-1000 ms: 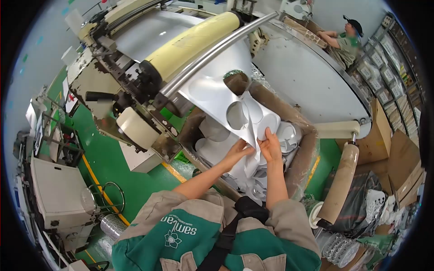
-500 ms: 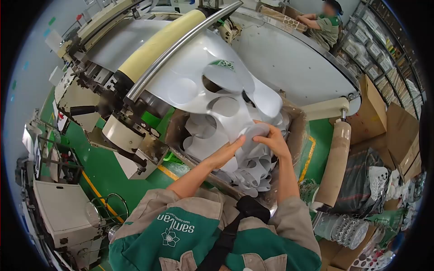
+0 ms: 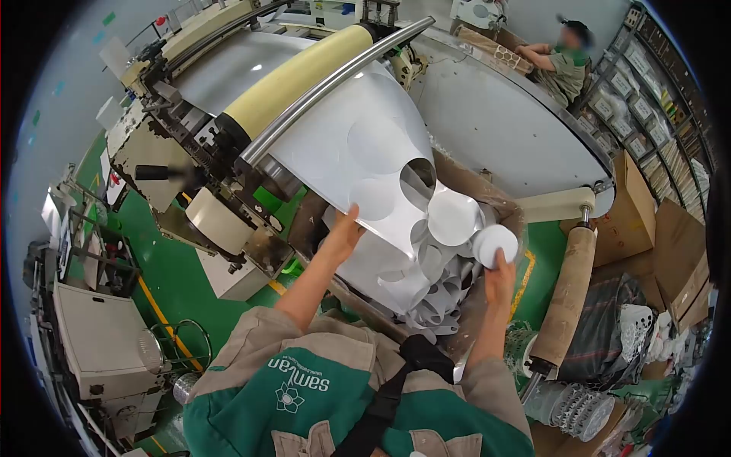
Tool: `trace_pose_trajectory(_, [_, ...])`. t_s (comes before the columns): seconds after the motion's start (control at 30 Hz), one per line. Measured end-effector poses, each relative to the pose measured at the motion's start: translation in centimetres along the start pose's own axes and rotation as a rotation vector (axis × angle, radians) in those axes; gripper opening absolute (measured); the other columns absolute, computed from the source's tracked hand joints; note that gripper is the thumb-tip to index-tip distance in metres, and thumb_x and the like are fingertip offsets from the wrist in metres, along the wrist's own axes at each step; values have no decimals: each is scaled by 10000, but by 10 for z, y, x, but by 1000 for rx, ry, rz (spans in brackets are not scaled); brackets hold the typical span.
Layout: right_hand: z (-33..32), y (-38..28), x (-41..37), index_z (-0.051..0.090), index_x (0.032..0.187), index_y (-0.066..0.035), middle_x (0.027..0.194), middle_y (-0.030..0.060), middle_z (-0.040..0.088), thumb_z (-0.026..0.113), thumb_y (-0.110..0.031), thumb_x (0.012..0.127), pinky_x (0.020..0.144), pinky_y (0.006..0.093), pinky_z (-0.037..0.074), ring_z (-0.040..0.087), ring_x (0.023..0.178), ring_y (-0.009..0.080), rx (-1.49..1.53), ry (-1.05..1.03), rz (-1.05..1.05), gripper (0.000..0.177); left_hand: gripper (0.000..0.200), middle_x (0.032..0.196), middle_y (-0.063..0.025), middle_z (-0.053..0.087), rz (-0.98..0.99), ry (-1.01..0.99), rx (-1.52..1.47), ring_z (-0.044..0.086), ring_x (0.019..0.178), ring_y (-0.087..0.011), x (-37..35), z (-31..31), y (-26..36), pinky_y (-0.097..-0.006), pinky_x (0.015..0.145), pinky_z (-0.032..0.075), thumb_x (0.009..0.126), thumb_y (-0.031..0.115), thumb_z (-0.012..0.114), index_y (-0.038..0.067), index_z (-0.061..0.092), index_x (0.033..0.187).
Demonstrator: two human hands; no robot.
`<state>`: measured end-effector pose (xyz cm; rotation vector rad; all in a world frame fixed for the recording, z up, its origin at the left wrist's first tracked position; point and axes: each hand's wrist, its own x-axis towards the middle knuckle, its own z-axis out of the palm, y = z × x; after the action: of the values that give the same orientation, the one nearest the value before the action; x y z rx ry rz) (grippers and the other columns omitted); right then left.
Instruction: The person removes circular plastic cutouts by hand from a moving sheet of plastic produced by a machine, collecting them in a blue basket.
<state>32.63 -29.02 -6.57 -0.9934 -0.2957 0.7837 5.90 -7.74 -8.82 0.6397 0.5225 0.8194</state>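
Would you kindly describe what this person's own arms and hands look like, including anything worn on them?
The left hand and the right hand are both bare, with no gloves. The forearms are uncovered, and short beige sleeves cover the upper arms. The sleeves belong to a beige and green work top that bears a white logo with a flower mark and is crossed by a black strap.

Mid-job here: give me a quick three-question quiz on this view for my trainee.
1. The right hand holds: A) a stack of white discs, B) scissors, C) a tape roll?
2. True or false: the left hand holds a knife.
3. Fill in: the punched sheet hangs into a cardboard ____.
Key: 1 A. 2 False; it touches the punched sheet. 3 box.
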Motion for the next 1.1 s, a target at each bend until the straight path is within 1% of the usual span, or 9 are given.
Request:
trace_pose_trajectory(0.1, [83, -11, 18, 536, 1092, 35, 1018, 79, 594, 569, -134, 831, 822, 297, 430, 563, 917, 158, -333, -292, -36, 313, 480, 1192, -84, 494, -97, 230, -52, 492, 1090, -215, 13, 21, 20, -390, 921, 402, 870, 317, 539, 28, 412, 1230])
trace_pose_trajectory(0.27, [165, 43, 48, 537, 1094, 28, 987, 68, 603, 634, -150, 782, 811, 264, 418, 537, 905, 127, -648, -767, 74, 372, 538, 1199, -86, 488, -93, 68, 55, 488, 1089, -183, -6, 41, 30, -319, 865, 440, 852, 356, 563, 10, 411, 1233])
trace_pose_trajectory(0.47, [45, 93, 58, 473, 1145, -35, 1104, 65, 554, 597, -71, 816, 883, 343, 441, 539, 1011, 205, 176, -92, 371, 353, 452, 1074, -92, 564, 30, 331, 287, 559, 982, -202, 3, 26, 46, -336, 838, 454, 851, 305, 568, 5, 458, 1170])
trace_pose_trajectory(0.53, [28, 86, 58, 446, 1185, -56, 1160, 63, 518, 603, -82, 813, 899, 357, 423, 511, 1059, 207, 150, 80, 204, 404, 398, 1035, -107, 582, 118, 240, 138, 569, 952, -184, 8, 17, 42, -322, 811, 461, 844, 236, 583, -53, 497, 1105])
trace_pose_trajectory(0.6, [87, 48, 42, 399, 1242, -57, 1200, 60, 487, 595, -81, 815, 879, 331, 423, 505, 1055, 191, 52, -267, 113, 470, 329, 965, -52, 599, 152, 224, 326, 574, 831, -120, 9, 9, 22, -275, 696, 464, 836, 244, 600, -10, 554, 1039])
trace_pose_trajectory(0.73, [161, 53, 60, 549, 1071, 25, 961, 62, 593, 654, -149, 763, 792, 266, 422, 545, 912, 147, -606, -703, 224, 369, 324, 998, -22, 587, -42, 8, 348, 538, 903, -101, -6, 16, 21, -293, 774, 441, 838, 284, 595, 62, 569, 1073])
trace_pose_trajectory(0.83, [159, 75, 75, 567, 1047, 18, 962, 61, 601, 671, -207, 761, 753, 267, 426, 553, 869, 143, -345, -516, 232, 379, 350, 1054, -35, 557, -62, 34, 239, 553, 932, -144, -16, 35, 55, -305, 806, 441, 840, 299, 582, 64, 531, 1095])
trace_pose_trajectory(0.93, [140, 70, 79, 468, 1174, 15, 1122, 80, 546, 630, -169, 810, 868, 324, 415, 545, 991, 186, 60, -27, 223, 439, 291, 1041, -53, 557, 313, 286, 126, 560, 919, -156, 6, 25, 88, -302, 786, 445, 856, 257, 557, 51, 516, 1058])
trace_pose_trajectory(1.1, [228, 49, 73, 530, 1136, 17, 1056, 76, 583, 621, -173, 811, 845, 269, 409, 534, 951, 128, -328, -627, 22, 388, 222, 957, -32, 589, 365, 192, 117, 549, 849, -104, 10, 13, 99, -260, 733, 439, 871, 189, 551, 30, 544, 1026])
